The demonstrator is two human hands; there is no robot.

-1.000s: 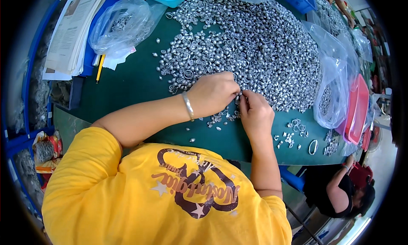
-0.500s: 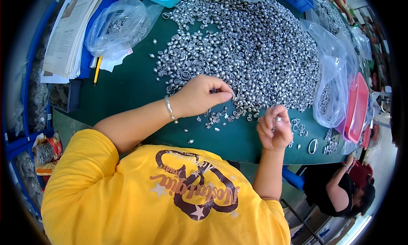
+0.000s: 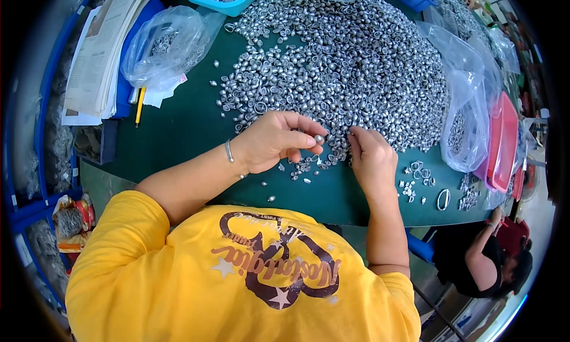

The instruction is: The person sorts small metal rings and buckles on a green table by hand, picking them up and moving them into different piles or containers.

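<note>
A broad heap of small silver-grey metal pieces [image 3: 356, 63], rounded and ring-like, covers much of the green tabletop [image 3: 178, 134]. At the heap's near edge, my left hand [image 3: 276, 141] pinches one small rounded metal piece [image 3: 319, 138] between thumb and fingertips. My right hand [image 3: 373, 158] is closed just to the right of it, its fingertips down at the edge of the heap; whatever they hold, if anything, is hidden. Several loose metal pieces [image 3: 303, 167] lie below my left fingers.
Clear plastic bags of metal parts stand left [image 3: 172, 45] and right [image 3: 463, 128]. A light-blue tray [image 3: 231, 8] sits at the back, a pink basket [image 3: 503, 143] at the right. Papers [image 3: 98, 63] and a yellow pen [image 3: 140, 107] lie left. Another person [image 3: 475, 259] sits at lower right.
My right hand has moved left and forward from the table's near side to the heap's edge. My left hand stays nearly in place, with a rounded piece now showing at its fingertips.
</note>
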